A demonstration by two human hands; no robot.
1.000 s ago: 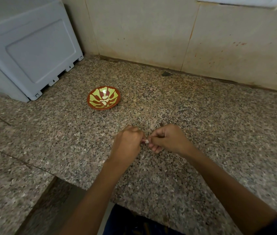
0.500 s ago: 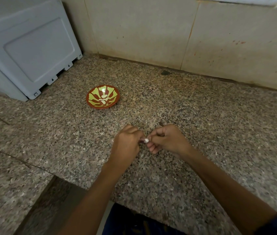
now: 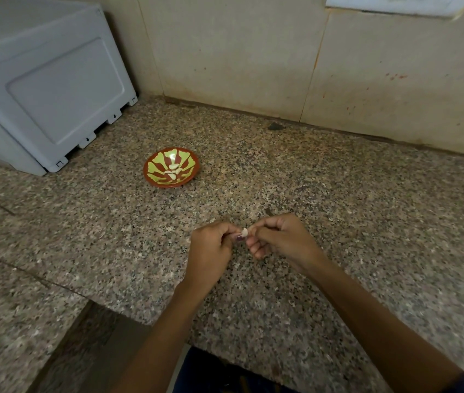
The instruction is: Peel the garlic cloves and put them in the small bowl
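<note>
A small white garlic clove (image 3: 244,231) is pinched between the fingertips of my left hand (image 3: 211,252) and my right hand (image 3: 279,241), just above the speckled granite counter (image 3: 338,211). Both hands have their fingers curled, thumbs meeting at the clove. The small bowl (image 3: 194,163), red-brown with a yellow-green pattern, stands on the counter further back and to the left. A few pale peeled cloves (image 3: 172,170) lie inside it.
A grey-white plastic appliance (image 3: 46,89) stands at the back left on the counter. A beige tiled wall (image 3: 282,58) runs along the back. A small dark scrap (image 3: 274,126) lies by the wall. The counter's front edge (image 3: 168,324) steps down near my body.
Both hands stay together on the clove with slight finger movement; a little more of the white clove shows between the fingertips. The bowl has not moved.
</note>
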